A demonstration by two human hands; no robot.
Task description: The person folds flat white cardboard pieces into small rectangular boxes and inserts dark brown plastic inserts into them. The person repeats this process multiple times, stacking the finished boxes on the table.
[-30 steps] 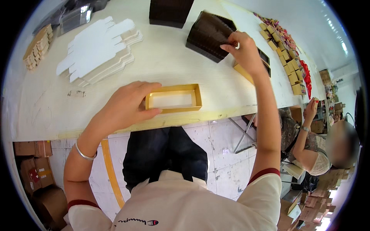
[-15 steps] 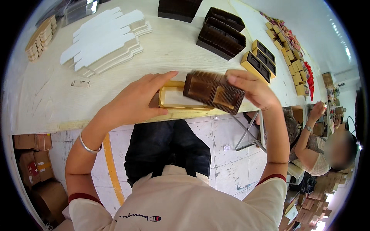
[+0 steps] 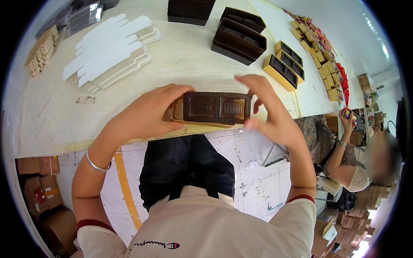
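Shirt [image 3: 206, 223], cream with dark red sleeve bands, along the lower edge; dark trousers [image 3: 189, 167] just beyond. At the near edge of the desk [image 3: 180, 71], a gold box [image 3: 177, 111] with a brown tray [image 3: 216, 108] across its opening, set off to the right, two squarish cells in view; left end of the box not covered. Left hand [image 3: 148, 111] around that end, silver bangle [image 3: 98, 162] at the wrist; thumb along the near side, fingers [image 3: 180, 88] over the far side, gripping the box. Right hand [image 3: 270, 109] just beside the right end of the tray, fingers [image 3: 254, 80] well spread and curled, with nothing visibly held; contact with the tray impossible to tell. Farther right, three gold boxes [image 3: 280, 72] side by side, each with a dark tray inside. Farther left, a stack of flat white cartons [image 3: 109, 49]. Ahead, two blocks of nested brown trays [image 3: 239, 41], one behind the other, and a third block [image 3: 190, 12] to their left. Along the right side, a long cluster of small gold boxes [image 3: 325, 69] beside red ribbon [image 3: 343, 81]. Beyond, a co-worker [image 3: 346, 167] with a small object [image 3: 349, 115] in a raised hand.
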